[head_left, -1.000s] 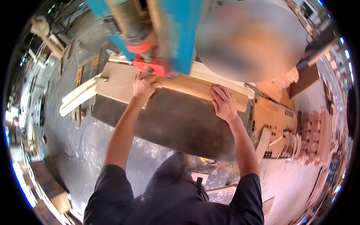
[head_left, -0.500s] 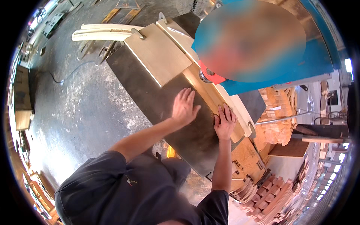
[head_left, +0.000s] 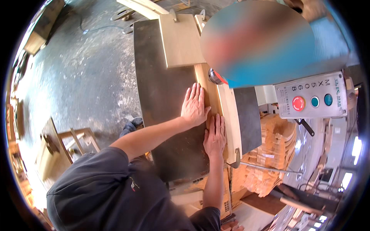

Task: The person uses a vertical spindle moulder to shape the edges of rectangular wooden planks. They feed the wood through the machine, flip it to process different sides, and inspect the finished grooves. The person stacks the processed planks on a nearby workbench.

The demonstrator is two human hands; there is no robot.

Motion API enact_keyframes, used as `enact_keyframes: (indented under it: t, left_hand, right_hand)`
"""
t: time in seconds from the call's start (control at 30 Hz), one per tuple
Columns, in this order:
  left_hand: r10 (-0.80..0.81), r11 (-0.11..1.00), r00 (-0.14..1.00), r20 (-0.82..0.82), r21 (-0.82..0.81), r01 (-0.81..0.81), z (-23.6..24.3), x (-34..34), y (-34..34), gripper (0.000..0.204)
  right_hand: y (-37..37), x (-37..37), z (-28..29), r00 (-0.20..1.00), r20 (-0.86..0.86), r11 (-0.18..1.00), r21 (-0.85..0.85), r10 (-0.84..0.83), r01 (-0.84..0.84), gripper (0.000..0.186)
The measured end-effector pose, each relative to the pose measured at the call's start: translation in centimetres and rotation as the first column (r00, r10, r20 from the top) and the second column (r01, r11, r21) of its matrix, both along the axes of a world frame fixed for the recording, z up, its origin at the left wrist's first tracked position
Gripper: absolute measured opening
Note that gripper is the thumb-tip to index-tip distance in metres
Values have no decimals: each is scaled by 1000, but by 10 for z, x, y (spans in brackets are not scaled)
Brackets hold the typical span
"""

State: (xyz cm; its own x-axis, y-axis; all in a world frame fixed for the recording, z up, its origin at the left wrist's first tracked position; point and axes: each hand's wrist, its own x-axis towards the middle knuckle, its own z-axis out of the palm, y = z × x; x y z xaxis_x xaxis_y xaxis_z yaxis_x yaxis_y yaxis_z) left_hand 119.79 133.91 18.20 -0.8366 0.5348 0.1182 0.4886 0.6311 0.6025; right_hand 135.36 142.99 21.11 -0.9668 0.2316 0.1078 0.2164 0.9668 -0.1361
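A long wooden strip (head_left: 211, 91) lies on a dark machine table (head_left: 158, 88), alongside a pale wooden fence (head_left: 231, 123). My left hand (head_left: 194, 107) is flat, fingers stretched forward, at the strip's left edge with its thumb reaching onto the wood. Closer to me, my right hand (head_left: 215, 139) rests with outstretched fingers on the near part of the strip. Neither hand is wrapped round anything. The strip's far end runs under or beside a pale board (head_left: 181, 44) clamped across the table; how it ends there is hidden.
A blue machine body (head_left: 250, 79), largely blurred, overhangs the fence. Its grey control panel (head_left: 312, 96) carries red and green buttons. Metal clamps (head_left: 236, 158) hold the fence. Stacked wooden parts (head_left: 273, 154) stand right; a wooden frame (head_left: 79, 136) stands left on the floor.
My left hand has come from the bare table to the strip's edge. My right hand stays on the strip. The view has turned, bringing the control panel into sight.
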Motion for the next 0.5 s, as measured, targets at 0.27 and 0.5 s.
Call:
enact_keyframes:
  t: [0.27, 0.5]
  left_hand:
    - [-1, 999, 999, -35, -47, 0, -2, 2, 0, 88]
    - [-7, 1000, 999, -36, -16, 7, -3, 9, 2, 87]
  right_hand:
    - [-1, 5, -7, 997, -72, 999, 4, 33, -32, 59]
    - [3, 11, -7, 998, -61, 1000, 3, 21, -21, 57]
